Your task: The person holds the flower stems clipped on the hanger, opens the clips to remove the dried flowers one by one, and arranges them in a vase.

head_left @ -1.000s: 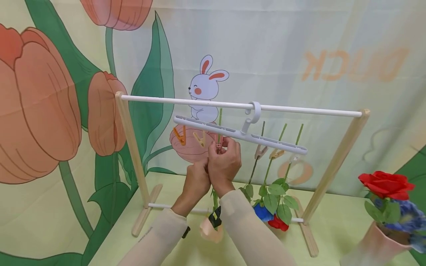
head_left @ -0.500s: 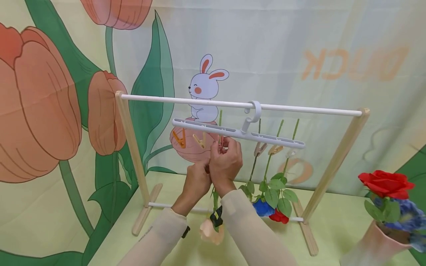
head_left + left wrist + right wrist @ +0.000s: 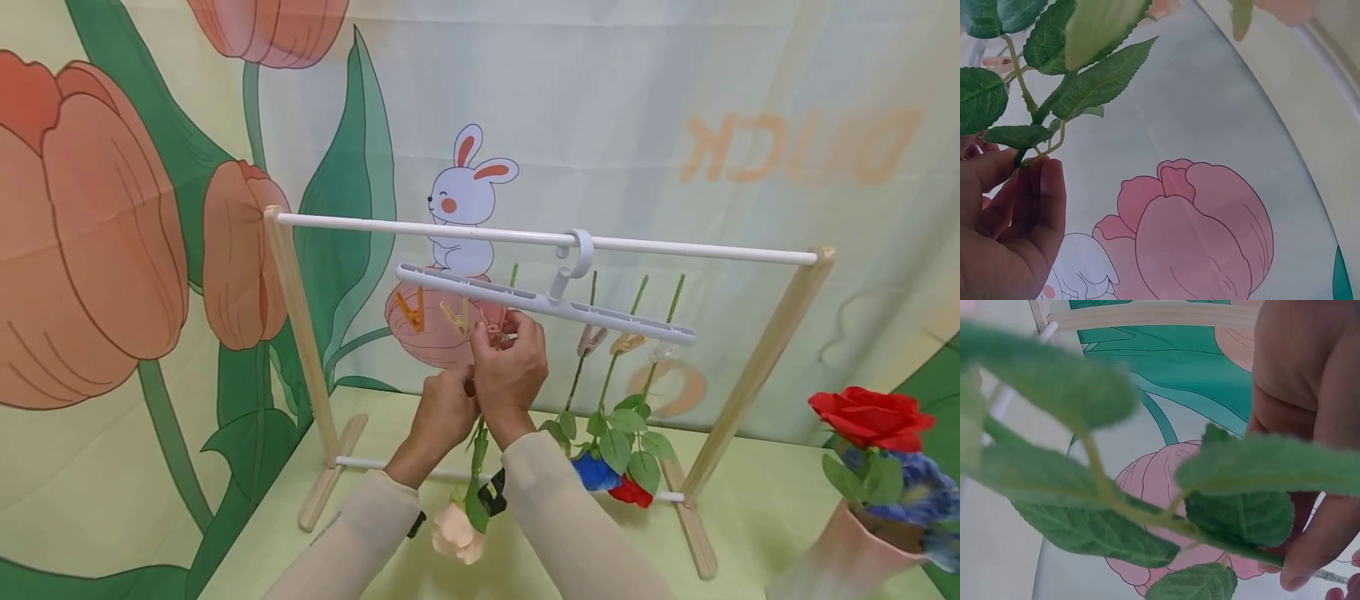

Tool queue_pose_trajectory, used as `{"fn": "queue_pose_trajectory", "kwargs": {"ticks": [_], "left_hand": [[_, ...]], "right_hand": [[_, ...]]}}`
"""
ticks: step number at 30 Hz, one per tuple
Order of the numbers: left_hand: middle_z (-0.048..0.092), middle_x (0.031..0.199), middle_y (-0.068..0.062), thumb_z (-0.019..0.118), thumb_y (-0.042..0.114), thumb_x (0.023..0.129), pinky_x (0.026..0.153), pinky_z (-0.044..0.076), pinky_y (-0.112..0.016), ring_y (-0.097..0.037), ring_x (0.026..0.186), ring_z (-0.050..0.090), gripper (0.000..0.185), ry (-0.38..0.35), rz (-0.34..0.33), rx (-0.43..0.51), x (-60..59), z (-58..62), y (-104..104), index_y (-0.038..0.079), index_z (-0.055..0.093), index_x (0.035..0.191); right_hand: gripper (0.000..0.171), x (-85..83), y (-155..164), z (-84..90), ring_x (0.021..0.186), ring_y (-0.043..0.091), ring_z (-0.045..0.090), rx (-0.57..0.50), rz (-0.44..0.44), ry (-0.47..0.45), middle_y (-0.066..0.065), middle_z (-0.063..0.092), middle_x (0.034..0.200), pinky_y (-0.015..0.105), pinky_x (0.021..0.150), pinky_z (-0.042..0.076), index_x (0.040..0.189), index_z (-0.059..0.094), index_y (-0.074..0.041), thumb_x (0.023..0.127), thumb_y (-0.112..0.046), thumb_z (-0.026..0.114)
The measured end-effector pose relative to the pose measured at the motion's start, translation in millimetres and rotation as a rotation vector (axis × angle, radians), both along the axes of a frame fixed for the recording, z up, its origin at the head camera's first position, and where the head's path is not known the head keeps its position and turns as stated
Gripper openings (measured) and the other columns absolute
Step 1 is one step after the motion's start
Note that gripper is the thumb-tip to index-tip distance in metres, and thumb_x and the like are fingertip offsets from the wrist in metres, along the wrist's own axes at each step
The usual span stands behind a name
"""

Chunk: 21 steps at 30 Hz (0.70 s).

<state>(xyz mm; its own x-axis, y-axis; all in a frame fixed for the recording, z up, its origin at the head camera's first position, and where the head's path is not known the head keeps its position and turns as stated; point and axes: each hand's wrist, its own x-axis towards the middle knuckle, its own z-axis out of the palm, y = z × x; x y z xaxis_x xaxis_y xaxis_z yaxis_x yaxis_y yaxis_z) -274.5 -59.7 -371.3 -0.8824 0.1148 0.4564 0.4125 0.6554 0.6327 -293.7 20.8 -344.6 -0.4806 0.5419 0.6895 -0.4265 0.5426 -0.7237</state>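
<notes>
A white clip hanger [image 3: 615, 317] hangs by its hook from the white rod [image 3: 420, 227] of a wooden rack. My right hand [image 3: 501, 333] is raised under the hanger's left half and pinches a pink clip [image 3: 494, 330] there. Just below it, my left hand [image 3: 465, 387] grips the green stem [image 3: 477, 437] of a peach rose [image 3: 455, 533] that hangs head down; the stem's top end [image 3: 513, 274] sticks up behind the hanger. The left wrist view shows my fingers [image 3: 1035, 200] on the leafy stem [image 3: 1044, 109]. Blurred leaves [image 3: 1104, 506] fill the right wrist view beside my fingers [image 3: 1316, 487].
Three more flowers hang head down from clips on the hanger's right half, among them a blue bloom [image 3: 595, 471] and a red one [image 3: 630, 492]. Two orange clips [image 3: 411, 310] hang free at the left. A pink vase [image 3: 843, 542] with a red rose [image 3: 870, 415] stands at the right.
The peach rose has swung left and its stem now tilts, top end further right. The hanger rocked slightly. Both hands stay at the pink clip.
</notes>
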Motion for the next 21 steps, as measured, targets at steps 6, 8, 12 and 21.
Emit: {"fn": "queue_pose_trajectory", "kwargs": {"ticks": [6, 8, 12, 21], "left_hand": [[0.079, 0.088, -0.007, 0.072, 0.011, 0.090, 0.071, 0.060, -0.037, -0.019, 0.080, 0.075, 0.008, -0.014, -0.007, -0.015, 0.0, -0.9, -0.7, 0.010, 0.077, 0.096], [0.079, 0.090, -0.007, 0.072, 0.010, 0.090, 0.073, 0.061, -0.038, -0.020, 0.083, 0.076, 0.009, -0.020, -0.012, -0.014, 0.0, -1.0, -0.5, 0.009, 0.077, 0.097], [0.079, 0.087, -0.006, 0.072, 0.009, 0.090, 0.068, 0.058, -0.034, -0.017, 0.077, 0.073, 0.008, -0.016, -0.031, -0.025, 0.1, -0.8, -0.8, 0.009, 0.077, 0.095], [0.079, 0.087, -0.006, 0.072, 0.015, 0.093, 0.061, 0.054, -0.025, -0.014, 0.073, 0.071, 0.010, -0.069, -0.087, -0.097, 0.9, -3.7, -6.6, 0.009, 0.078, 0.098]], "right_hand": [[0.029, -0.2, 1.6, -0.4, 0.076, 0.026, 0.067, 0.012, 0.017, -0.016, 0.010, 0.066, 0.092, 0.041, 0.068, 0.054, 0.105, 0.068, -0.005, 0.088, -0.027, 0.076], [0.030, 0.3, 2.3, -0.6, 0.077, 0.027, 0.067, 0.017, 0.021, -0.020, 0.010, 0.066, 0.092, 0.041, 0.068, 0.054, 0.106, 0.068, -0.005, 0.089, -0.029, 0.075], [0.033, 1.7, 3.4, -0.2, 0.078, 0.028, 0.067, 0.025, 0.029, -0.026, 0.011, 0.065, 0.092, 0.040, 0.068, 0.054, 0.107, 0.068, -0.004, 0.088, -0.029, 0.076], [0.034, 3.4, 4.0, 2.5, 0.078, 0.025, 0.066, 0.043, 0.044, -0.024, 0.011, 0.065, 0.094, 0.040, 0.068, 0.055, 0.110, 0.068, -0.004, 0.089, -0.030, 0.075]]}}
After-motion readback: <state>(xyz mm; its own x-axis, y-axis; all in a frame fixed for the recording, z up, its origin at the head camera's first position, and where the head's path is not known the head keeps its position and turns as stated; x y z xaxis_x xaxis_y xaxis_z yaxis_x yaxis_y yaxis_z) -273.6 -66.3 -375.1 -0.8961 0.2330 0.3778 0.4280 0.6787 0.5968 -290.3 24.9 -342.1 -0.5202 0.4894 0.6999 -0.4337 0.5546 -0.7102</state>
